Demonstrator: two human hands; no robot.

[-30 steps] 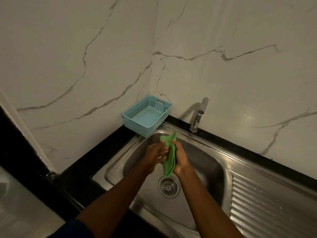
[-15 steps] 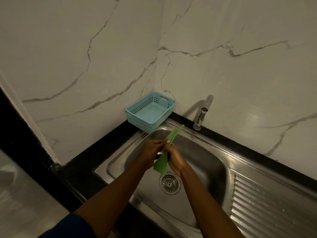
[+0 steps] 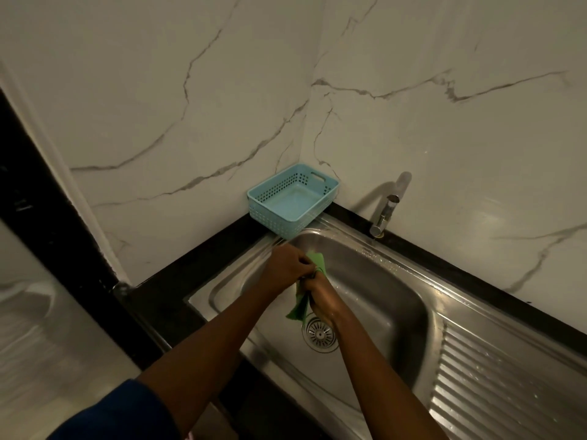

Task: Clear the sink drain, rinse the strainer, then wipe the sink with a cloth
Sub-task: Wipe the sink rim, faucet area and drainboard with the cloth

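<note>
Two hands grip one green cloth above the sink basin: left hand clenched on its upper end, right hand on the lower, over the strainer. Blue basket sits at the counter's back corner.

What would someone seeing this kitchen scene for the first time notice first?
The eye lands on the bright green cloth, gripped between the left hand and the right hand above the basin of the steel sink. Next comes the light blue basket, empty, sitting in the corner of the black counter against the marble wall. Just below the hands, the strainer sits in the drain.
</note>
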